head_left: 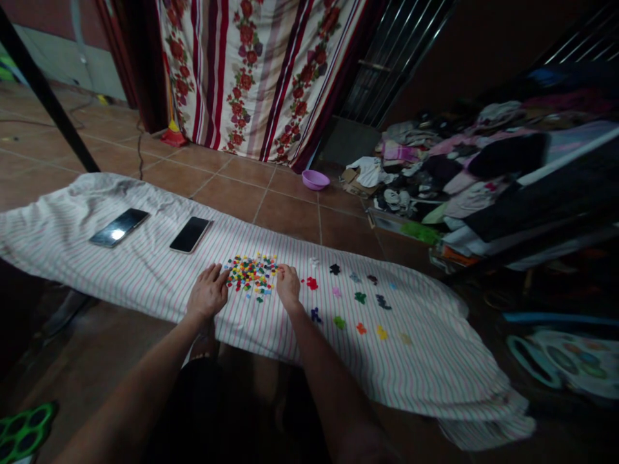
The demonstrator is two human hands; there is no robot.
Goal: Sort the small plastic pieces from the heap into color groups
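Observation:
A mixed heap of small coloured pieces point(252, 273) lies on the striped cloth point(271, 335) in front of me. My left hand point(209, 291) rests flat at the heap's left edge, fingers stretched toward it. At the right edge, my right hand point(289, 283) has its fingers pinched together; whatever is between them is too small to make out. To the right, small piles sorted by colour sit in rows, among them a red pile point(312, 283), a black pile point(334, 269), a dark green pile point(360, 298) and an orange pile point(361, 328).
Two phones, one reflecting light point(118, 228) and one dark point(190, 234), lie left on the cloth. Beyond it are a tiled floor, a purple basin point(315, 180) and a floral curtain point(261, 77). Heaped clothes point(435, 161) fill the right side.

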